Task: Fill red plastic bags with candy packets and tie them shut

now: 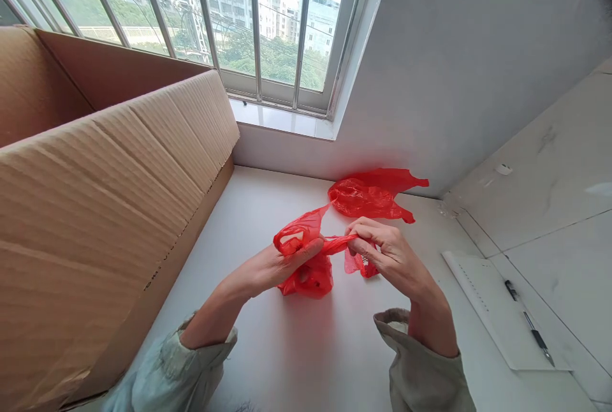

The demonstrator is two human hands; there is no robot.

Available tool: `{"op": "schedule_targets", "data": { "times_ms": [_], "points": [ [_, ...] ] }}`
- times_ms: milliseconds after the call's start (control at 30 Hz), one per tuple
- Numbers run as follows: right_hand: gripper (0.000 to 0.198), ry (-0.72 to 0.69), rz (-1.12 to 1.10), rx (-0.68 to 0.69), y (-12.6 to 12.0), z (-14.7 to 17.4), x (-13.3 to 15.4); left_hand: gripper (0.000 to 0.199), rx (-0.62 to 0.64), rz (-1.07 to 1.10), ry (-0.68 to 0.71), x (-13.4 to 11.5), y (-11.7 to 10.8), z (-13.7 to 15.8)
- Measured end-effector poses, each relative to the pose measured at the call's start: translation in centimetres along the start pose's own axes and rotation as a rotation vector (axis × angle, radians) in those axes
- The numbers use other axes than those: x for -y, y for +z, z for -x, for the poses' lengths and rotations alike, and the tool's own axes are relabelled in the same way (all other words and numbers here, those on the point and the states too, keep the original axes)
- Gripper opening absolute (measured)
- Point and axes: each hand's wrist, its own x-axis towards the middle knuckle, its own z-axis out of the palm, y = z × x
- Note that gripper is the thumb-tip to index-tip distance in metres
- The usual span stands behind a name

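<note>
A red plastic bag (310, 278) with something bulky inside is between my hands, above the white table. My left hand (291, 260) is closed on the bag's gathered neck, with a loop of red plastic lying over the fingers. My right hand (382, 249) pinches a twisted strand of the same bag and holds it stretched out to the right. What fills the bag cannot be made out. Behind my hands, a second red plastic bag (370, 195) lies crumpled against the wall. Part of a red piece with dark print shows beneath my right hand.
A large open cardboard box (157, 150) takes up the left side. To the right lie a sheet of paper (478, 310) and a pen (538, 338) with its cap (511, 289) off. A barred window (277, 36) and a grey wall (454, 48) stand behind the white table (268, 348).
</note>
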Motion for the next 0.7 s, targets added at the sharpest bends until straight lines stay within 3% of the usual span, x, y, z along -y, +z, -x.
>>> {"op": "schedule_targets", "data": {
  "times_ms": [167, 400, 533, 700],
  "points": [
    [0.032, 0.012, -0.153, -0.045, 0.5, -0.7, -0.4, 0.038, 0.132, 0.362, -0.147, 0.5, -0.1, -0.6],
    [0.027, 0.058, -0.274, -0.098, 0.7, -0.7, -0.8, 0.041, 0.201, 0.818, -0.202, 1.7, -0.9, -1.4],
    [0.026, 0.022, -0.239, -0.129, 0.3, -0.2, -0.1, 0.032, 0.15, 0.82, -0.21, 1.6, -0.8, -1.3],
    [0.034, -0.149, -0.136, -0.149, 0.2, 0.5, 1.0, 0.028, 0.213, 0.759, -0.196, 1.9, -0.6, -1.5]
  ]
}}
